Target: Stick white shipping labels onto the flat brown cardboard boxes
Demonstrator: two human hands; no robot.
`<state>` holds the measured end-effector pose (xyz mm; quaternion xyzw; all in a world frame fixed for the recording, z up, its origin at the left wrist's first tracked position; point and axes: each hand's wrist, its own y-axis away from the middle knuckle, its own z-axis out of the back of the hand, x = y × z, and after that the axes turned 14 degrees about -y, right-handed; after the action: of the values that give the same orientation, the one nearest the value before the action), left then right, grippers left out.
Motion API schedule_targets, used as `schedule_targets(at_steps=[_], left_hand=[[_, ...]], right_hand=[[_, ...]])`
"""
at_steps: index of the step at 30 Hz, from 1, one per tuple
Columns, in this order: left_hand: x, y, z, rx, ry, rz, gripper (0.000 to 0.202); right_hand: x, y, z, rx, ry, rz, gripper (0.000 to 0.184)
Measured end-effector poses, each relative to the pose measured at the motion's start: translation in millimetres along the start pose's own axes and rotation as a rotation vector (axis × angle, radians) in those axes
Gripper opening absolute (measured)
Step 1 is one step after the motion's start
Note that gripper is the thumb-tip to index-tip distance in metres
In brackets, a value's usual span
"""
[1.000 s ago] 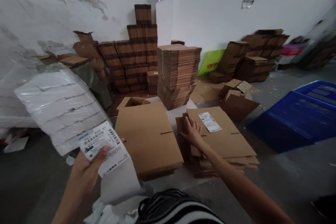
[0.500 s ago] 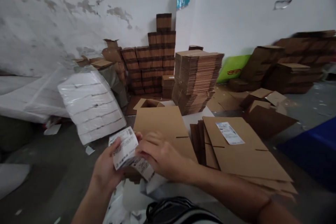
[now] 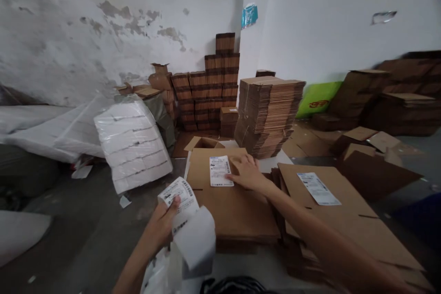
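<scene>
Now that the right hand (image 3: 248,174) has left the left hand's (image 3: 161,227) gripped label strip (image 3: 188,225), its flat open fingers press a label (image 3: 220,171) onto the flattened carton (image 3: 230,197) (at twelve o'clock), so another label is on.

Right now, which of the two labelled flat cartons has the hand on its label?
The left flat carton, directly ahead: the right hand presses its label. The right flat carton has its label untouched.

brown flattened boxes (image 3: 234,202), white black-printed label (image 3: 221,171), white wrapped bundle (image 3: 132,144), lime-green bag (image 3: 319,98), teal packet (image 3: 249,14).
</scene>
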<state>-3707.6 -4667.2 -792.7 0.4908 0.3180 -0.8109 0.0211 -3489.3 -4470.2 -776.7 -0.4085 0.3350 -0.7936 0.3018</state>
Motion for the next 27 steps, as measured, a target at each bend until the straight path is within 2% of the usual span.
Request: schedule_targets(at_steps=[1,3,5,7,10,12,13,14,15,16,17,18,20,21,22,24,27], left_hand=[[-3.3,1.4,-4.4,0.017,-0.069,-0.02,0.023],[-8.2,0.9,-10.1,0.039,-0.151,-0.027,0.028],[-10.8,-2.0,-12.7,0.083,-0.12,-0.004,0.033],[-12.8,-5.2,-12.5,0.15,-0.042,-0.008,0.038],[-18.5,-6.4,-9.5,0.125,0.03,-0.078,0.038],[-24.7,-4.1,-9.5,0.045,0.065,-0.124,0.04],[-28.2,-2.2,-11.2,0.028,0.1,-0.139,0.044],[-31.8,0.0,-14.4,0.043,0.143,-0.145,0.05],[-35.3,2.1,-18.8,0.076,0.174,-0.148,0.055],[-38.4,4.2,-24.2,0.123,0.176,-0.157,0.058],[-40.9,6.0,-30.2,0.177,0.145,-0.178,0.055],[-42.8,7.5,-36.1,0.234,0.096,-0.208,0.047],[-44.7,9.5,-45.3,0.3,0.018,-0.264,0.026],[-44.9,10.1,-47.7,0.313,0.004,-0.277,0.018],[-44.9,10.4,-48.5,0.323,0.009,-0.277,0.017],[-45.1,10.4,-46.3,0.35,0.137,-0.192,0.032],[-45.4,8.8,-41.2,0.313,0.451,0.094,0.044]], right_hand=[[-8.9,7.8,3.0,0.013,-0.001,-0.079,0.064],[-26.9,21.7,15.3,0.005,-0.222,-0.204,0.061],[-50.6,35.5,35.3,-0.011,-0.537,-0.208,0.051],[-89.1,52.9,64.3,-0.1,-0.695,-0.174,0.042],[-176.9,83.8,118.6,-0.433,-0.518,-0.204,0.032],[-229.3,97.5,147.1,-0.546,-0.354,-0.274,0.028],[-242.3,99.9,154.1,-0.573,-0.269,-0.315,0.025],[-242.2,99.2,154.8,-0.613,-0.196,-0.333,0.024],[-227.8,96.2,148.6,-0.646,-0.153,-0.32,0.023],[-199.8,91.8,136.2,-0.679,-0.145,-0.267,0.022],[-161.0,86.9,118.7,-0.662,-0.198,-0.173,0.024],[-115.4,82.4,98.3,-0.512,-0.344,-0.054,0.026],[-22.8,76.3,58.4,-0.07,-0.605,0.2,0.031],[15.8,74.9,42.6,0.042,-0.663,0.272,0.036],[45.7,74.4,30.7,0.099,-0.663,0.315,0.029],[77.9,75.0,17.2,0.087,-0.616,0.355,0.02],[82.5,75.3,8.4,0.005,-0.518,0.447,0.018]])
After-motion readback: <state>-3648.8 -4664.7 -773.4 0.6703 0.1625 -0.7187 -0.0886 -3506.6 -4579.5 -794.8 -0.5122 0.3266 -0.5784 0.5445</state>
